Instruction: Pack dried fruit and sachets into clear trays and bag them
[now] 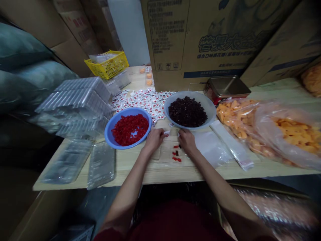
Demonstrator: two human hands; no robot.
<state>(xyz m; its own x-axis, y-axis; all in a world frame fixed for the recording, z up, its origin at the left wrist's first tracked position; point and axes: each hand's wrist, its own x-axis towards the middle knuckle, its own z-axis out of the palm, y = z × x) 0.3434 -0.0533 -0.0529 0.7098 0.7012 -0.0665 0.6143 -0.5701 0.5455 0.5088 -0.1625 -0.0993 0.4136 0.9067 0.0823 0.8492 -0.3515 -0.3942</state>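
My left hand rests by the rim of a blue plastic bowl heaped with red dried fruit. My right hand lies just below a grey bowl of dark raisins. A small white piece shows at my left fingertips, but I cannot tell whether it is held. Between my hands, a few red and dark fruit pieces lie in a row on a transparent plastic sheet or tray.
Stacked clear plastic trays stand left of the bowls, with several white sachets behind. Bags of orange dried fruit lie right, beside clear bags. A yellow basket, a metal tin and cardboard cartons line the back.
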